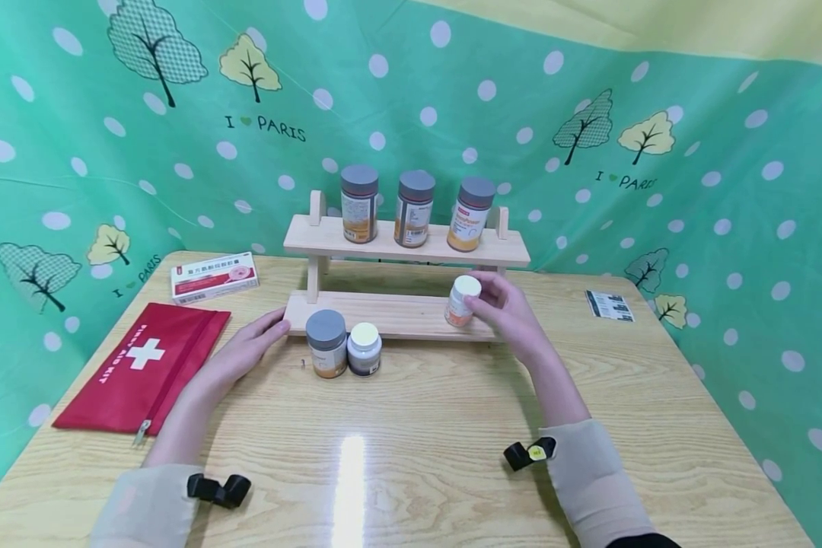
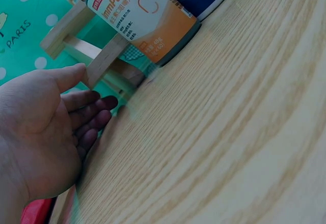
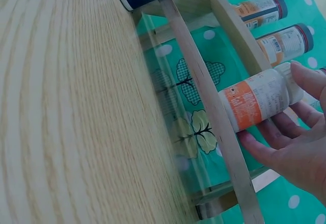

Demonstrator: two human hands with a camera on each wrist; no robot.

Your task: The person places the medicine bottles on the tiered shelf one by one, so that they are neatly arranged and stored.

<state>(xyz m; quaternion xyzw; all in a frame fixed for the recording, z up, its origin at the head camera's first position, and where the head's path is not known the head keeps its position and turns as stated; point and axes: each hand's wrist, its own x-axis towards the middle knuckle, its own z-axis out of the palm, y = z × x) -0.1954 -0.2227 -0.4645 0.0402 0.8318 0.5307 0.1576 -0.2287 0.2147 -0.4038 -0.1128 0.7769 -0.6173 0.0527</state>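
A small white pill bottle (image 1: 460,301) with an orange label stands at the right part of the lower shelf board (image 1: 411,315). My right hand (image 1: 503,308) holds it near the white cap, thumb in front and fingers behind, as the right wrist view also shows (image 3: 300,147). At the left end of the wooden rack, my left hand (image 1: 255,344) touches the board's end with thumb and fingertips, its fingers loosely bent (image 2: 56,127). Just in front of the rack stand a grey-lidded bottle (image 1: 328,361) and a smaller white-capped bottle (image 1: 364,358), side by side.
Three grey-lidded bottles, left (image 1: 359,217), middle (image 1: 412,221) and right (image 1: 467,225), stand on the upper shelf. Left lie a medicine box (image 1: 214,279) and a red first aid pouch (image 1: 137,373). A card (image 1: 610,306) lies right, before the green curtain (image 1: 411,99).
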